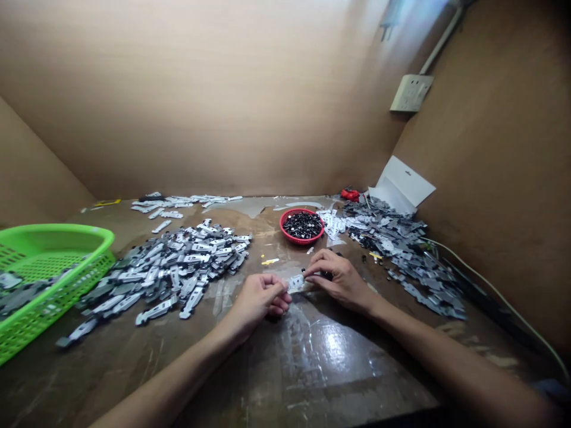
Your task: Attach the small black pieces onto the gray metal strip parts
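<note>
Head view, looking down on a scarred brown work table (pixel 312 368): the left hand (pixel 261 299) and right hand (pixel 336 280) are close together at lower centre, their fingertips pinching opposite ends of a small silver-grey metal strip (pixel 295 283). Tiny black parts (pixel 327 274) sit by the right hand's fingers; whether they are held is too small to tell.

Just beyond the hands, a round red plastic basket (pixel 302 227) is full of small black parts. To the left lies a heap of long grey-and-white metal strips (pixel 169 270), partly against a bright green plastic basket (pixel 66 235) at the left edge, with more strips inside it. A looser row of pale strips (pixel 178 206) lies along the far edge. At right spreads a darker heap of grey strips (pixel 392 238), below a white card sheet (pixel 404 184) leaning on the wall. A white wall socket (pixel 411 93) sits upper right; a pale cable (pixel 499 291) runs along the right side.
</note>
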`<act>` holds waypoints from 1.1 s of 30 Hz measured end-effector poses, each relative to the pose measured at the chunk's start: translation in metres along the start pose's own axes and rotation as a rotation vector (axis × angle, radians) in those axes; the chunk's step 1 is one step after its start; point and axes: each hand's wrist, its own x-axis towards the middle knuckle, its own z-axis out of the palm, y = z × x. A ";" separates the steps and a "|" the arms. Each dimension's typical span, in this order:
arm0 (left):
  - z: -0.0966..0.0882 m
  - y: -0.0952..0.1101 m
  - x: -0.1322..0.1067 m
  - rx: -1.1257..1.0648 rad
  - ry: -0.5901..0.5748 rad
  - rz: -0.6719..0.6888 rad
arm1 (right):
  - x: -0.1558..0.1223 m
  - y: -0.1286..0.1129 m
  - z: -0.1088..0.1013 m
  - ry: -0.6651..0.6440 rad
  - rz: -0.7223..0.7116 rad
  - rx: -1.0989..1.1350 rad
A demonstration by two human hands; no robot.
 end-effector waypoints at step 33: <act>0.001 0.000 -0.001 0.035 -0.011 -0.046 | 0.002 0.045 -0.084 -0.118 0.405 -0.446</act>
